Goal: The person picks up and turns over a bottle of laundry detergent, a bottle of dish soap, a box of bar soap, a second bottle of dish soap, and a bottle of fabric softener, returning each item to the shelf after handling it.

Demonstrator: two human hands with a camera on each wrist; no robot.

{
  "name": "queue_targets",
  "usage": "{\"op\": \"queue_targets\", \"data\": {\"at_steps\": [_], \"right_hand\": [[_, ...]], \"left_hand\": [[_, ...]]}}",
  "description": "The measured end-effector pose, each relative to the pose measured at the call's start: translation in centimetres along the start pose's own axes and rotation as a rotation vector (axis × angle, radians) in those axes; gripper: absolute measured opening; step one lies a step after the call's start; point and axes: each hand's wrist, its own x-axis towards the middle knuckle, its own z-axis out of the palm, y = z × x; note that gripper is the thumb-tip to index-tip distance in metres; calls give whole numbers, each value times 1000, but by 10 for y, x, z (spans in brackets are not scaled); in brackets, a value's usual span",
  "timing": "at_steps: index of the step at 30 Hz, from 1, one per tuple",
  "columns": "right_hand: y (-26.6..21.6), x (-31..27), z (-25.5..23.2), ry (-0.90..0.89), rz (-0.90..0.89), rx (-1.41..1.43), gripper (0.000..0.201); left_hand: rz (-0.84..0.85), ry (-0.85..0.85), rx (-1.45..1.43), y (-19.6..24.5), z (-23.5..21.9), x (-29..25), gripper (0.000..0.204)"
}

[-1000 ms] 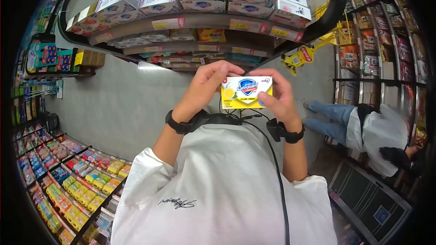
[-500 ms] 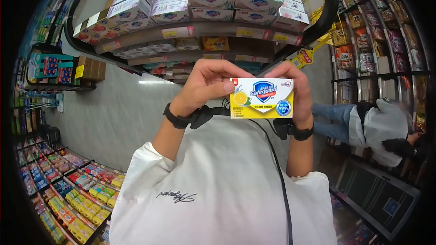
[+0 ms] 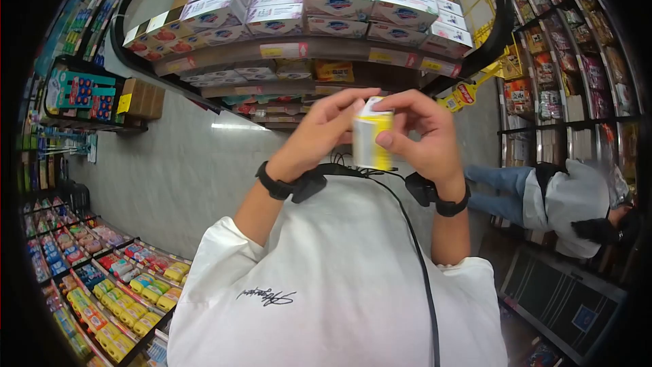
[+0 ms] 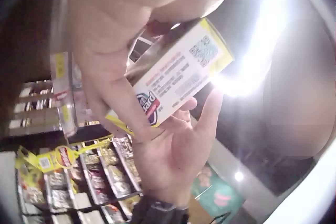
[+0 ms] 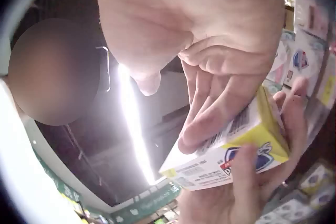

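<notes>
Head view shows the stocked shelf (image 3: 238,53) at top, white shirt (image 3: 339,251) below. Left hand (image 3: 319,129) clamps one end of the soap box (image 3: 367,141); right hand (image 3: 431,136) has fingers together, touching it, thumb clear in right wrist view. Box held midair between hands, print blurred from head; left wrist view: long axis slants, QR code (image 4: 203,50) end up-right, logo (image 4: 150,107) end down-left.

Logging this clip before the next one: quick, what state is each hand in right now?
Left hand: closed, holding the white-and-yellow box.
Right hand: open, fingers touching the box, thumb off it.
</notes>
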Motion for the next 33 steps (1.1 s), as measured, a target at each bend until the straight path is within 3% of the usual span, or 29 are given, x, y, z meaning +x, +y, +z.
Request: {"op": "queue_targets", "data": {"at_steps": [1,2,3,4,11,18,26,29,33], "right_hand": [[0,2,4,-78,31,65,39],[-4,3,12,-93,57,244,38],[-7,4,18,-109,85,421,37],[-5,5,21,-94,0,391,39],[-2,10,23,-30,-107,429,35],[-2,15,21,-1,-139,413,29],[-3,21,30,-7,-18,320,16],[-4,24,35,-42,20,260,22],[1,33,44,-74,42,-43,33]], "left_hand": [[-29,17,-111,-5,-2,-2,50],[-168,-90,-297,-5,-14,-5,63],[-159,-87,-316,-4,-18,-7,65],[-151,-85,-335,-3,-20,-8,66],[-189,-122,-366,7,-28,-19,79],[-136,-182,-425,16,-40,-27,81],[-48,31,-197,26,-35,-32,72],[-19,101,-135,27,-41,-31,67],[4,220,-65,23,-54,-27,55]]}}
